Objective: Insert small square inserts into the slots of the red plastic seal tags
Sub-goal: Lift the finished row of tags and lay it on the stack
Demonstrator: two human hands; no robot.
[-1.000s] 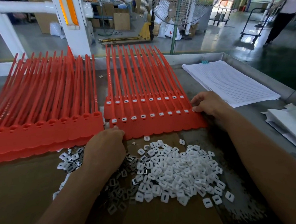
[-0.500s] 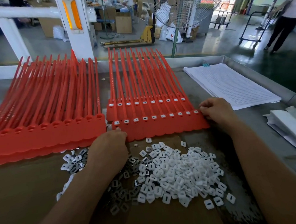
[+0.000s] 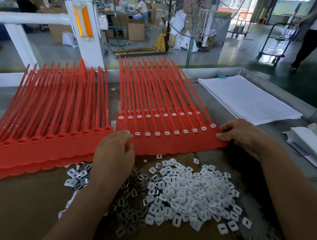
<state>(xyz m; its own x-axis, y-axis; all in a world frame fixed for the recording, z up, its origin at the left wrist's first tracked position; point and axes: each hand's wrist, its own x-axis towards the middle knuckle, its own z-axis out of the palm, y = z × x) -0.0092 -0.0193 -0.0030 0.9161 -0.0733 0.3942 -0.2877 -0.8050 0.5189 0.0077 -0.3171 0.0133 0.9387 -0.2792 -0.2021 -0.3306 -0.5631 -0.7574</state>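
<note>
Tags first, since that's what we'd be grabbing: the red seal tags (image 3: 174, 141) sit dead centre on the bench (image 3: 206, 97), two overlapping rows with white squares already seated in every slot we can make out, though the 9 o'clock end slot is half under fingers. We'd guess they're light, bendy plastic, with floppy tails and a stiffer band where the heads join, so the ends of that band are the place to take hold, not the tails. Each tag's long axis runs 6 to 12, head toward us and tail pointing off to 12 o'clock, fanning a bit toward 1; the joined band itself runs 9 to 3. Our right hand (image 3: 239, 133) pinches the 3 o'clock corner of the front row between thumb and fingers. Our left hand (image 3: 115, 156) is curled over the 9 o'clock end, and honestly we can't tell if it's gripping the band or pressing an insert down. Loose inserts (image 3: 189, 192) are heaped at 6 o'clock of the tags on the cardboard (image 3: 29, 213); tiny, hard, probably slippery, so we'd nip one by its edges. At 9 o'clock lies another batch (image 3: 49, 148) with empty slots, and a paper stack (image 3: 250, 98) sits at 2 o'clock.
</note>
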